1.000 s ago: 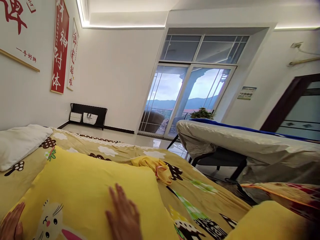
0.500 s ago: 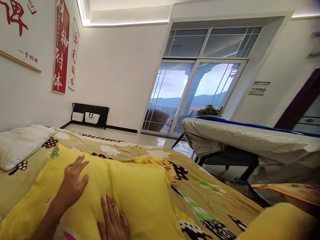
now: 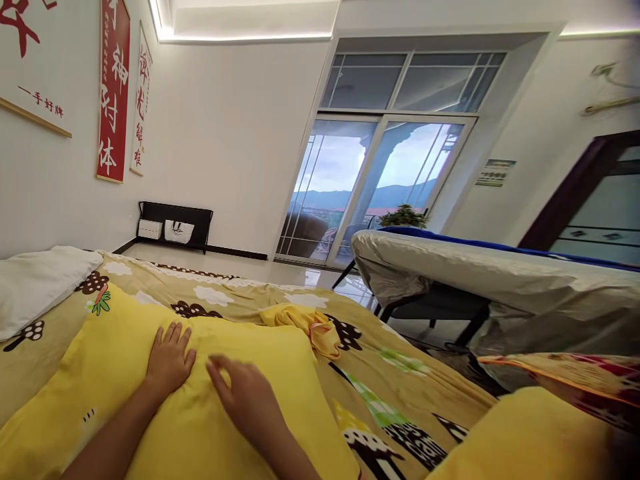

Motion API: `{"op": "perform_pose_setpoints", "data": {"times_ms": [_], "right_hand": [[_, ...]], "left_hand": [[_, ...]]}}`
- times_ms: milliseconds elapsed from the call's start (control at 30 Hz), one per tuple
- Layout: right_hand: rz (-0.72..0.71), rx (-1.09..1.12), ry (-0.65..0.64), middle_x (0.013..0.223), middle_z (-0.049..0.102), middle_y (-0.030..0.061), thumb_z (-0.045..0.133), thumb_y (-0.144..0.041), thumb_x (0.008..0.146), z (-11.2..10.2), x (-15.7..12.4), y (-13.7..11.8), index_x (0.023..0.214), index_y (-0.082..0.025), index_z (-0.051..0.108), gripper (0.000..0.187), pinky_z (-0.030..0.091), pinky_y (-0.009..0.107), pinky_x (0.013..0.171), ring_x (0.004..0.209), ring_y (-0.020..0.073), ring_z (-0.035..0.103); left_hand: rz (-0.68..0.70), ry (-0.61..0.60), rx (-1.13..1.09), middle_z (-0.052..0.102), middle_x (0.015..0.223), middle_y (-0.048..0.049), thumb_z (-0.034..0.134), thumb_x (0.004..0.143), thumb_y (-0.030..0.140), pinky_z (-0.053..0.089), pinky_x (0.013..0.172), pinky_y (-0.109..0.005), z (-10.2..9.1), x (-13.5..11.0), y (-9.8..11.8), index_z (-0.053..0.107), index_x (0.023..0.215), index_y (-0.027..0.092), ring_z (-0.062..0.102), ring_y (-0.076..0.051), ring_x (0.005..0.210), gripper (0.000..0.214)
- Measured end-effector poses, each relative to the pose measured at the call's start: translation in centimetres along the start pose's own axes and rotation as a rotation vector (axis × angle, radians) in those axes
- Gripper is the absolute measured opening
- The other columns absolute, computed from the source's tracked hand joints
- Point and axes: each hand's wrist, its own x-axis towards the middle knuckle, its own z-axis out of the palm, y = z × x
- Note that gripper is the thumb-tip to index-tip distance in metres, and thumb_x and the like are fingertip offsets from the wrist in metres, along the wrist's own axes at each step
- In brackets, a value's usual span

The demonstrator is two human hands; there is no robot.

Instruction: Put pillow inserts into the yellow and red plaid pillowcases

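A plump yellow pillow (image 3: 270, 380) lies in front of me on a patterned tan blanket (image 3: 400, 373). My left hand (image 3: 171, 357) rests flat on its left part, fingers spread, near a crease in the yellow fabric. Just right of that, my right hand (image 3: 246, 395) hovers over or lightly touches the pillow. Its fingers are loosely bent and a little blurred, with a gap showing between thumb and forefinger; nothing is visible in it. Beyond the pillow's far edge is a crumpled yellow cloth (image 3: 324, 337) with a pinkish part.
A white pillow (image 3: 43, 283) lies at the far left. At lower right is another yellow padded item (image 3: 525, 433), near a colourful patterned fabric (image 3: 575, 377). Past the bed stand a covered table (image 3: 475, 267), a dark chair (image 3: 445, 303) and a low black rack (image 3: 200, 227).
My left hand has moved right and come down flat on the pillow. My right hand has lifted from the crease and shifted up and right. The view has turned slightly right.
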Motion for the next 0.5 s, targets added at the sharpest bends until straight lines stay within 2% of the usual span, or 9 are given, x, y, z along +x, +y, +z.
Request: {"op": "perform_pose_setpoints", "data": {"times_ms": [67,133,233,300,367,500], "right_hand": [[-0.001,0.006,0.016,0.107,0.070,0.0060,0.034,-0.036,0.096,0.0,4.1,-0.2,0.110,-0.022,0.065,0.037,0.039,0.031,0.090,0.099,0.0180,0.063],[0.055,-0.065,-0.043,0.125,0.062,0.0109,0.033,-0.032,0.097,2.5,6.1,-0.2,0.122,-0.018,0.058,0.038,0.034,0.038,0.100,0.119,0.0215,0.053],[0.104,-0.126,-0.205,0.126,0.061,0.0135,0.036,-0.026,0.095,8.0,5.7,0.5,0.120,-0.016,0.059,0.035,0.034,0.042,0.100,0.122,0.0236,0.050],[0.118,-0.119,-0.242,0.125,0.061,0.0131,0.034,-0.024,0.096,10.5,4.6,1.1,0.117,-0.017,0.061,0.035,0.033,0.043,0.101,0.122,0.0232,0.050],[0.131,-0.113,-0.249,0.128,0.059,0.0126,0.030,-0.026,0.097,11.4,4.0,1.7,0.117,-0.017,0.060,0.037,0.030,0.044,0.103,0.125,0.0230,0.048],[0.135,-0.105,-0.260,0.129,0.059,0.0111,0.025,-0.029,0.098,10.4,4.2,2.3,0.118,-0.018,0.059,0.041,0.029,0.042,0.103,0.126,0.0210,0.046]], "left_hand": [[-0.003,0.000,0.005,0.044,0.145,-0.0088,0.031,0.095,0.043,0.025,0.113,-0.048,-0.2,0.2,0.1,0.046,0.139,0.023,0.035,-0.024,0.137,0.051],[-0.014,-0.012,0.008,0.043,0.146,-0.0082,0.031,0.095,0.042,0.024,0.114,-0.048,-0.1,0.2,-0.1,0.046,0.139,0.023,0.034,-0.023,0.138,0.050],[-0.034,-0.071,0.017,0.043,0.146,-0.0088,0.038,0.092,0.042,0.022,0.115,-0.047,0.4,0.1,-0.5,0.051,0.135,0.021,0.034,-0.023,0.138,0.050],[-0.046,-0.103,0.020,0.043,0.145,-0.0094,0.041,0.090,0.042,0.021,0.116,-0.046,0.7,0.2,-0.7,0.053,0.134,0.019,0.034,-0.023,0.137,0.050],[-0.060,-0.118,0.018,0.043,0.146,-0.0091,0.040,0.090,0.041,0.020,0.116,-0.045,0.8,0.4,-0.7,0.052,0.134,0.019,0.034,-0.023,0.138,0.051],[-0.100,-0.173,0.018,0.041,0.147,-0.0095,0.036,0.089,0.043,0.018,0.116,-0.046,0.4,1.1,-0.6,0.050,0.136,0.019,0.032,-0.023,0.138,0.054]]}}
